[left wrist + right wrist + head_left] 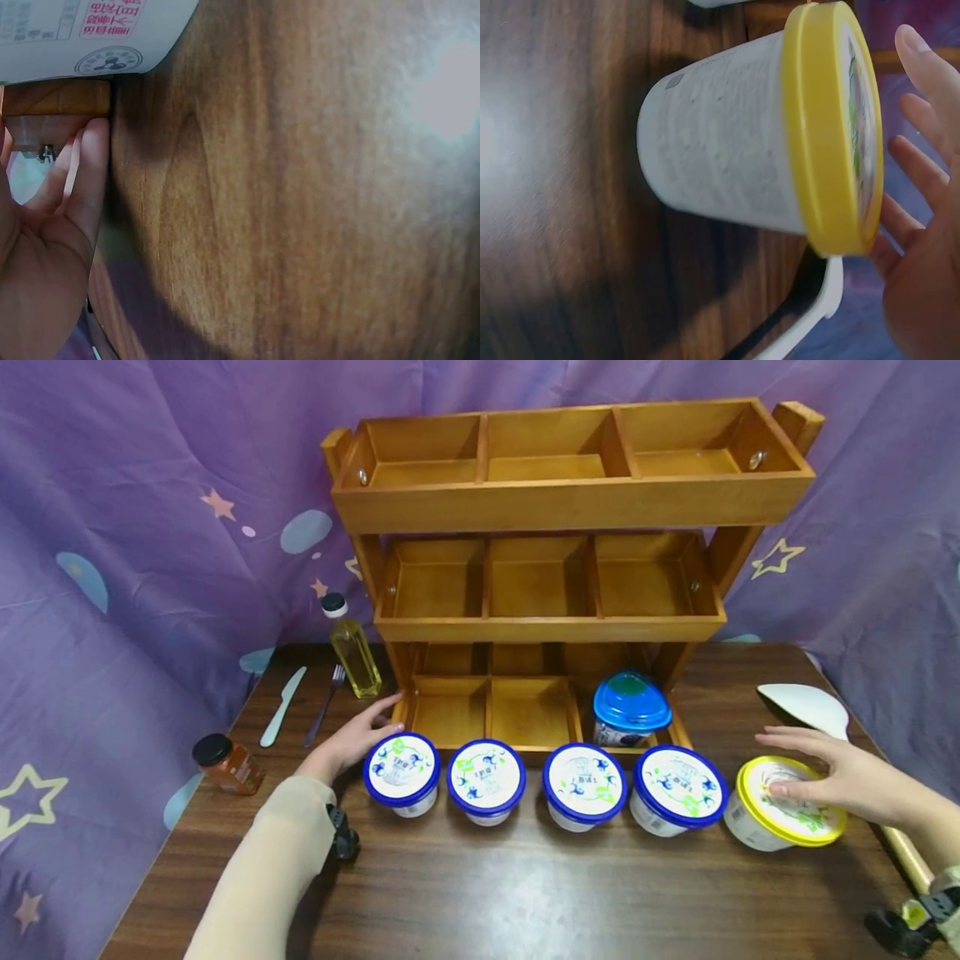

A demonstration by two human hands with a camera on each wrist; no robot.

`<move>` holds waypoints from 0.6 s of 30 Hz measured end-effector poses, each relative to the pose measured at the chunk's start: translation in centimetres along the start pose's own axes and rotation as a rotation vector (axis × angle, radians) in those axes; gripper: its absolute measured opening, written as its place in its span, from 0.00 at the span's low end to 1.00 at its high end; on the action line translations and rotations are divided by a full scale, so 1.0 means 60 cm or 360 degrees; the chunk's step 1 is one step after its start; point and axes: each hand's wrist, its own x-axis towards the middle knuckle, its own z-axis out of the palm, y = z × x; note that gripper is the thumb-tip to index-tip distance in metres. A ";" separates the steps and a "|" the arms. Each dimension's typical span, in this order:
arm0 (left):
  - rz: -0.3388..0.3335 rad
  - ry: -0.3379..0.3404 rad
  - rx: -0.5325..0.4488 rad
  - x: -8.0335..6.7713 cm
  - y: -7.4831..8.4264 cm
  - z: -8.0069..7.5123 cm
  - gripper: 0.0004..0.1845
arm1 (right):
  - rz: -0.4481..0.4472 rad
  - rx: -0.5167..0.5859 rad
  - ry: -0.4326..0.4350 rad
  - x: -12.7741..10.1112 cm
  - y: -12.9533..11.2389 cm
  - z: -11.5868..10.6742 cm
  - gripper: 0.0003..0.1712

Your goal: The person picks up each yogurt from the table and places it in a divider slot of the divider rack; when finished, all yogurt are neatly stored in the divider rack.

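Observation:
My left hand (351, 745) is at the lower left corner of the wooden shelf rack (547, 628), its fingertips on the end of the bottom tier. Just to the right of that hand stands a blue-lidded white tub (403, 768), the leftmost of several in a row. The row ends on the right in a white tub with a yellow lid (817, 831). Over this lid hovers my right hand (843, 781), fingers spread and thumb across its top. In the right wrist view, the fingers (926, 169) lie beside the yellow lid without curling round the tub.
A blue dome-lidded tub (632, 703) occupies the bottom tier's right compartment. At left are an oil bottle (354, 652), a fork (326, 703), a knife (283, 706) and a dark-capped jar (231, 766). A white spoon (813, 706) lies behind my right hand; a purple curtain hangs behind.

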 end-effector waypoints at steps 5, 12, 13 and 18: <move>-0.0015 -0.0012 -0.0003 -0.002 0.004 0.000 0.35 | 0.0088 0.0042 -0.0099 -0.016 0.004 -0.006 0.40; -0.0013 -0.0009 -0.0011 -0.005 0.007 0.000 0.35 | 0.0094 0.0090 -0.0137 -0.028 0.011 -0.007 0.32; -0.0014 -0.0012 -0.0010 -0.005 0.007 0.000 0.35 | 0.0097 0.0105 -0.0141 -0.029 0.013 -0.005 0.31; -0.0024 -0.0026 -0.0003 -0.004 0.007 0.001 0.35 | 0.0030 0.0165 -0.0098 -0.034 0.022 0.008 0.33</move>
